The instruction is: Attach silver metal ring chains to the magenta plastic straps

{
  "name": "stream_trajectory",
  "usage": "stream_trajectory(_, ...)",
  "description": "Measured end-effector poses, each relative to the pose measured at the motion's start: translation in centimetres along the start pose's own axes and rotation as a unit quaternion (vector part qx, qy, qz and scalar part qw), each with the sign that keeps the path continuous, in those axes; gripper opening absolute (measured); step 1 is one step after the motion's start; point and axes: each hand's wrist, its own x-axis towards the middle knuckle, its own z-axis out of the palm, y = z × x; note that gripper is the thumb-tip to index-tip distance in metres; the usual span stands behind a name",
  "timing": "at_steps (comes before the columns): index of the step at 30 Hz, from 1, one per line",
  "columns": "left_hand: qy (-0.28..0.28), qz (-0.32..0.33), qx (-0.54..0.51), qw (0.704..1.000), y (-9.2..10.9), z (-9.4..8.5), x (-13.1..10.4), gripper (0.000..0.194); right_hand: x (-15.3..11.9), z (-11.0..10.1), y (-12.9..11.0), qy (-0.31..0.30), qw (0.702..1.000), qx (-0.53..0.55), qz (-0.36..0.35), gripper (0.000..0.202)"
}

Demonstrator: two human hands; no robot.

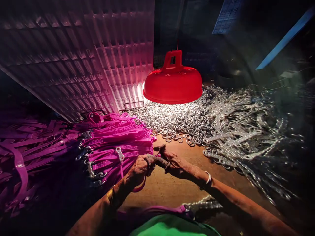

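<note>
My left hand (140, 169) is closed on a magenta strap (139, 188), which loops below the fist. Dark wraps cover some fingers on both hands. My right hand (176, 164) meets the left one, fingers bent together around the strap's end; a sliver of magenta shows between them, the rest is hidden. A silver link fitting (119, 154) hangs on a thin magenta band just beyond my left wrist. Left of my hands lies a thick bundle of magenta straps (118, 137), with silver hooks (90, 168) at its left side.
A red lamp (173, 85) hangs low over a heap of metal rings (167, 119). Twisted chains with ringed ends (243, 137) pile up at right. More straps (22, 157) lie far left. Ribbed translucent panels (98, 59) stand behind. Wooden tabletop (157, 190) shows below my hands.
</note>
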Motion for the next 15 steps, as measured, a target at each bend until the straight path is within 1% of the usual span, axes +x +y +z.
stream_trajectory(1,-0.017,-0.023,0.016,0.999,0.9,0.1,-0.5,0.041,-0.8,-0.1,-1.0,-0.023,1.0,-0.018,-0.004,0.018)
stream_trajectory(3,-0.044,-0.068,0.051,0.995,2.2,0.4,-1.6,0.04,-2.7,0.1,-3.0,-0.045,0.998,-0.051,0.009,0.022)
stream_trajectory(5,-0.061,-0.11,0.099,0.987,2.6,0.9,-2.9,0.038,-4.8,1.0,-4.5,-0.054,0.995,-0.08,0.036,0.021)
stream_trajectory(6,-0.069,-0.12,0.12,0.983,2.5,1.2,-3.5,0.039,-5.8,1.6,-5.1,-0.055,0.993,-0.091,0.052,0.019)
stream_trajectory(8,-0.091,-0.115,0.143,0.979,1.6,1.7,-4.6,0.044,-7.7,2.6,-5.9,-0.063,0.99,-0.101,0.079,0.016)
stream_trajectory(10,-0.108,-0.113,0.127,0.98,0.0,2.1,-5.6,0.051,-9.2,3.4,-6.5,-0.073,0.989,-0.098,0.089,0.017)
stream_trajectory(13,-0.123,-0.16,0.088,0.975,-2.4,2.2,-7.2,0.058,-10.4,4.2,-7.0,-0.057,0.99,-0.074,0.105,0.014)
stream_trajectory(15,-0.114,-0.183,0.052,0.975,-3.3,2.3,-8.1,0.058,-10.6,4.5,-7.2,-0.03,0.992,-0.033,0.117,0.011)
